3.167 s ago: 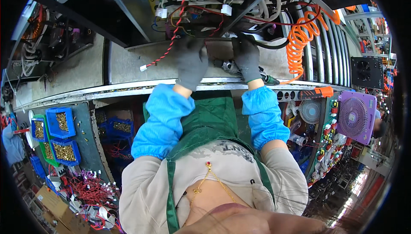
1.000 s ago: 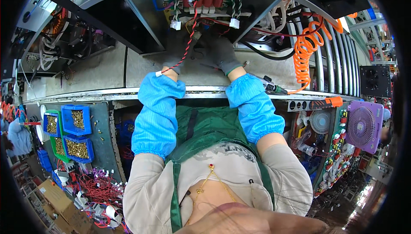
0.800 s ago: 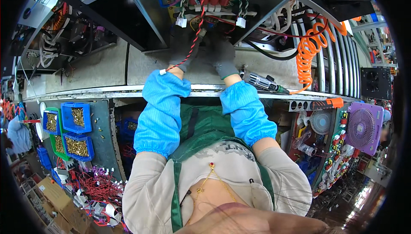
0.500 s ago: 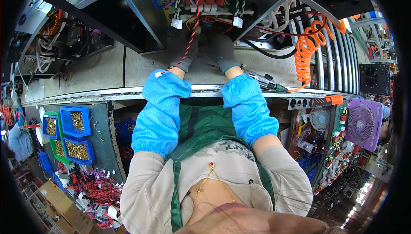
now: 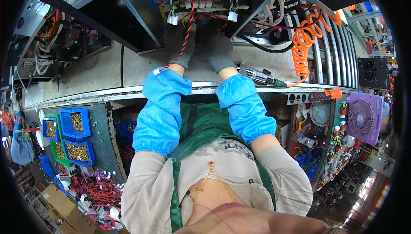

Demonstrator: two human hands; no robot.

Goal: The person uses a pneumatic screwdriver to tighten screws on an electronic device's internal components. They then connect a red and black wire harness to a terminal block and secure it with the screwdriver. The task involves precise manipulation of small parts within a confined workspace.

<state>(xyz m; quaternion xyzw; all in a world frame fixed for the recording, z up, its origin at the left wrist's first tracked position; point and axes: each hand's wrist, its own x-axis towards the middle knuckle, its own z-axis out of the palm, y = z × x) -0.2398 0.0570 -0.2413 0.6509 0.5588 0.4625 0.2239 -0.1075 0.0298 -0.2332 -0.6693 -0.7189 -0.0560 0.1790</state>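
Look far left first for the blue bins (image 5: 78, 136), full of small brass bits (image 5: 77, 152). Come right to the red and black wire (image 5: 187, 35), hanging in front of the left hand (image 5: 179, 47), with a white plug (image 5: 156, 71) by the left blue sleeve (image 5: 160, 110). Find the metal case (image 5: 247, 2) at the top middle, over both gray gloves. Looks like a step of working by feel, low inside; seems to call next for slow, steady hands, clear of loose wires. Next along, see the right hand (image 5: 217, 50), just as deep. Cannot tell how open to call either grip, or name anything in it: too dark, with fingertips hidden. Farther right, see the silver power tool (image 5: 259, 76) lying on the table (image 5: 141, 68), near the right wrist, then the curly orange hose (image 5: 301, 50).
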